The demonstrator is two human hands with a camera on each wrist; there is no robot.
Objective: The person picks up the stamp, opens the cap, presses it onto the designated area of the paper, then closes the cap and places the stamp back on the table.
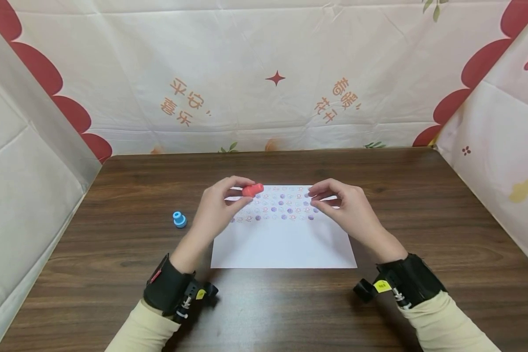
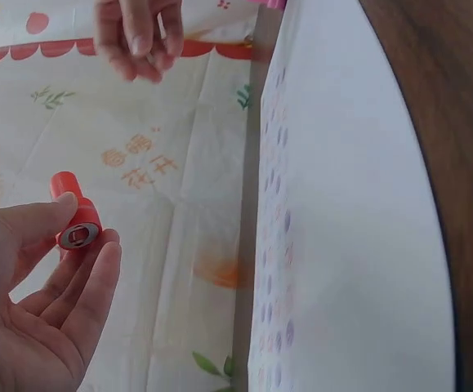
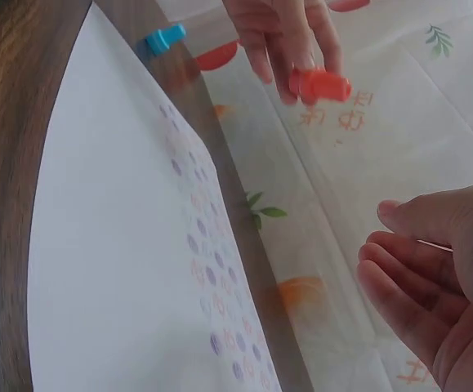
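Wood-look tabletop (image 1: 114, 274), printed white sheet (image 1: 281, 244) on it. Left hand (image 1: 215, 205) had the red stamp (image 1: 253, 189) pinched in its fingers above the sheet's far left part; right hand (image 1: 351, 208) was loosely curved, holding nothing. Probably light, stiff, slightly slippery plastic, so I'd have gripped the narrower end.

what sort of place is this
Probably a makeshift craft corner, though the wider room is out of view. A brown table has printed cloth hung behind it and at both sides, and on it lies a sheet of paper with rows of small coloured marks.
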